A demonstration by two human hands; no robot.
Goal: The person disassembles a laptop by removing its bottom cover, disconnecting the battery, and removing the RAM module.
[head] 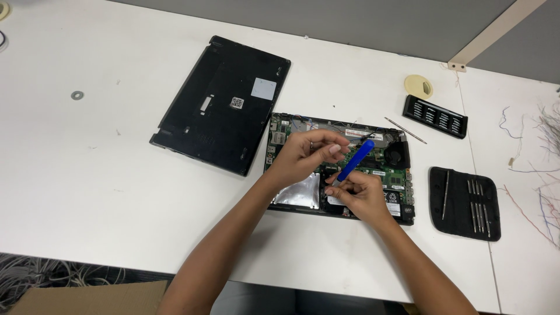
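A black bottom cover [221, 105] lies left on the white table [87, 175]; right, a bit case [435, 116]; a tool pouch [465, 202] (unrolled); loose wires [542, 175].

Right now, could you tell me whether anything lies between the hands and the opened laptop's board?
Nothing visible does. The right hand holds the blue pry tool over the opened laptop, and the left hand pinches its upper end.

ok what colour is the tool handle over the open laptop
Blue: the screwdriver handle shows best in the head view.
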